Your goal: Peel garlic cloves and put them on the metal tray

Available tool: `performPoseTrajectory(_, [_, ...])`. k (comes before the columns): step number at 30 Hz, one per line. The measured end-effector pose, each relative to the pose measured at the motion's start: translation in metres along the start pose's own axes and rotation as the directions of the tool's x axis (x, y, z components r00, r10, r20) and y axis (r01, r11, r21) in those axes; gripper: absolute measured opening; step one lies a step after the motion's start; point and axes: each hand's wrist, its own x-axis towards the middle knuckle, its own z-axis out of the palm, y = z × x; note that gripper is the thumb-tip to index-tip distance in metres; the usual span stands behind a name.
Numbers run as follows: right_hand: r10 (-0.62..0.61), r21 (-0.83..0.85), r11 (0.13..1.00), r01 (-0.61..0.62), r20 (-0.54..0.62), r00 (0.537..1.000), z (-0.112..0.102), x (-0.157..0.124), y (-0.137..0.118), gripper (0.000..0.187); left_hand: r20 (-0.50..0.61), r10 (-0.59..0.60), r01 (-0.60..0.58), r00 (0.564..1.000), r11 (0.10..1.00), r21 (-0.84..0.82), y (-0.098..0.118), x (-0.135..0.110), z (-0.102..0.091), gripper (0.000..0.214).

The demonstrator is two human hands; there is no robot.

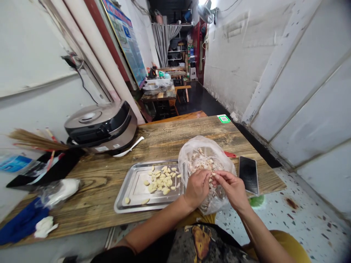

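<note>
Both hands meet over a clear plastic bag lying open at the table's front edge, with papery garlic skins inside. A small pale garlic clove shows between the fingertips. My left hand is closed, thumb and fingers pinching the clove from the left. From the right, my right hand pinches it too, with thumb and forefinger. Left of the bag is a shallow metal tray. Peeled garlic cloves are heaped toward its right side, and a couple lie apart near its front edge.
Beside the bag are a red handle and a black phone. A rice cooker stands at the back left, near a white spoon-like utensil. Blue cloth and crumpled tissue lie at the left on the wooden table.
</note>
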Motion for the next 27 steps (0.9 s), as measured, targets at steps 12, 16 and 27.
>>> performPoseTrajectory(12, [0.038,0.115,0.993,-0.037,-0.010,0.999,0.001,0.003,0.021,0.039,0.018,-0.313,0.309,0.950,0.943,0.123,-0.015,0.013,-0.005,0.017])
performPoseTrajectory(16, [0.089,0.073,0.994,-0.086,-0.034,0.995,0.001,0.002,0.021,0.035,0.109,-0.342,0.297,0.933,0.907,0.300,-0.019,0.013,-0.003,0.025])
performPoseTrajectory(27, [0.048,-0.144,0.988,-0.062,-0.102,0.994,-0.008,0.002,0.024,0.033,0.307,-0.248,0.195,0.919,0.961,0.195,-0.030,0.001,0.007,0.007])
